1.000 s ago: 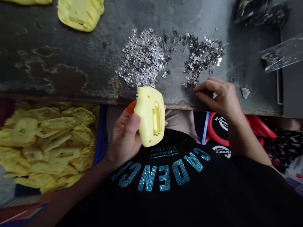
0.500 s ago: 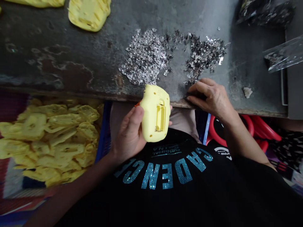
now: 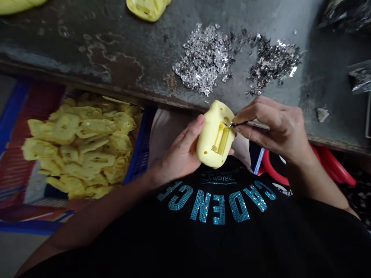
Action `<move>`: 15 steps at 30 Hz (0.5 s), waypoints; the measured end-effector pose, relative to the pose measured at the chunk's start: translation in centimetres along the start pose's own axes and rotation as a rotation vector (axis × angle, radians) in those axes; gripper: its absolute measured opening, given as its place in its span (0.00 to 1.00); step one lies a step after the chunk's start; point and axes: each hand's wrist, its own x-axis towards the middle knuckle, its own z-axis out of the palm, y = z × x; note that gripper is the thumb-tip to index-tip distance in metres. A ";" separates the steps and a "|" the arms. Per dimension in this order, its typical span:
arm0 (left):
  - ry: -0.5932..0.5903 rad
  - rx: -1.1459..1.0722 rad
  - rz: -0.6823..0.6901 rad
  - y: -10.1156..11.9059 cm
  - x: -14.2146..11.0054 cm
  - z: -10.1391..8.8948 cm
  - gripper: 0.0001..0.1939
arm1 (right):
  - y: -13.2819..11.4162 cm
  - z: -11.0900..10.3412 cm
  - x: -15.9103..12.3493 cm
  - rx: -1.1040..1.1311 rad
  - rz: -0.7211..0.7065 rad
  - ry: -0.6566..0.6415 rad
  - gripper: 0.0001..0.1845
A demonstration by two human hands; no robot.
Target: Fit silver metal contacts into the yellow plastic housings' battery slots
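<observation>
Your black T-shirt (image 3: 214,208) with sparkly blue lettering lies just below the yellow plastic shell (image 3: 215,135), which you hold up over your lap. Your left hand (image 3: 176,152) cups that shell from its left side, thumb across the top and fingers curled behind it. Your right hand (image 3: 275,127), just to the shell's right, pinches a small dark metal piece (image 3: 236,124) between thumb and fingertips, its tip touching the shell's edge beside a rectangular slot.

Left of the shell, a blue crate (image 3: 142,146) holds a heap of yellow shells (image 3: 84,143). Right of it, under your forearm, is a red ring (image 3: 275,170). Beyond the shell, on a worn metal table (image 3: 87,38), lie two heaps of shiny metal bits (image 3: 204,58), with one more yellow shell (image 3: 147,7) to their left.
</observation>
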 end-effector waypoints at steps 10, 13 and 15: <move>-0.048 0.008 -0.037 -0.1 -0.7 0.0 0.29 | -0.9 -0.2 1.0 -0.244 -0.203 -0.107 0.04; -0.061 -0.001 -0.041 -0.3 -0.7 0.1 0.29 | -1.2 -0.3 1.0 -0.276 -0.217 -0.131 0.04; -0.058 -0.007 -0.048 -0.4 -0.7 0.0 0.28 | -1.3 -0.4 1.0 -0.300 -0.204 -0.162 0.06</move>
